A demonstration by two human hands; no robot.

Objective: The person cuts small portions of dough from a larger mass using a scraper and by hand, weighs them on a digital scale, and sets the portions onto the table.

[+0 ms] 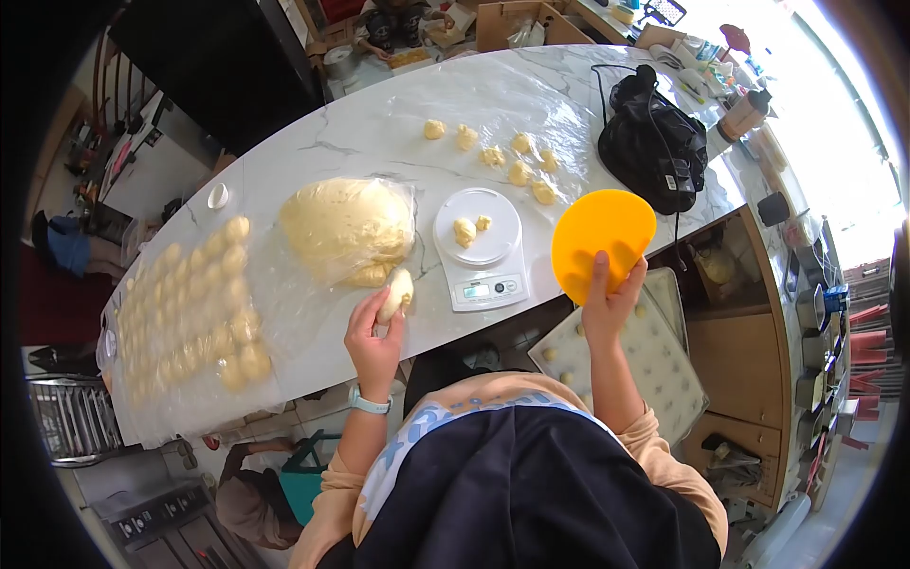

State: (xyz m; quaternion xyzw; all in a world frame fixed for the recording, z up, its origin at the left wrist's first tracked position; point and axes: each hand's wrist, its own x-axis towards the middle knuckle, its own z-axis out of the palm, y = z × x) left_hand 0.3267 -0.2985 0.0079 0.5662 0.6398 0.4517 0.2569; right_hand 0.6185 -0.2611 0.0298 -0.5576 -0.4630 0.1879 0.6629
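My left hand (375, 337) is closed around a piece of dough (397, 294) at the table's front edge, just below a large plastic-covered mass of dough (346, 223). In my right hand (614, 302) is a round yellow dough scraper (604, 237), held up to the right of a white kitchen scale (488, 290). Two small dough lumps (464, 232) rest on the scale's plate; its display is too small to read. Behind the scale, several dough pieces (520, 173) lie scattered on clear plastic.
Rows of dough balls (194, 303) lie under plastic at the left. A black bag (654, 142) sits at the back right. Below the table's edge is a tray (654, 370) with small dough pieces. A small white cup (218, 196) stands back left. Another person (251, 498) is at lower left.
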